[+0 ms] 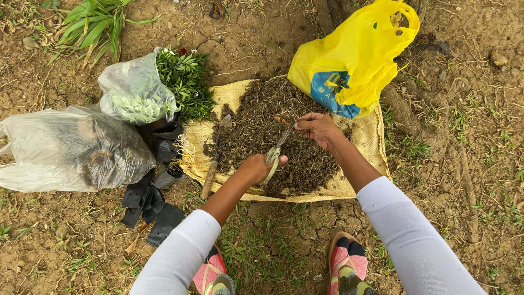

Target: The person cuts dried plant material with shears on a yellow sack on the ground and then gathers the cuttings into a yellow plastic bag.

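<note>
Head view: we see the left hand (255, 167) closed around the pale green handles of a pair of scissors (277, 148), blades angled up toward the right hand (318, 127). The right hand pinches something thin at the blade tips; we cannot tell what. Both hands hover over a heap of dark soil mix (256, 131) spread on a yellow woven sack (365, 136). A wooden-handled trowel (214, 159) lies on the heap's left edge. A yellow plastic bag (355, 60) sits at the sack's far corner. To the left: a clear bag of green cuttings (136, 90), a larger clear bag (71, 150), black nursery bags (150, 202).
</note>
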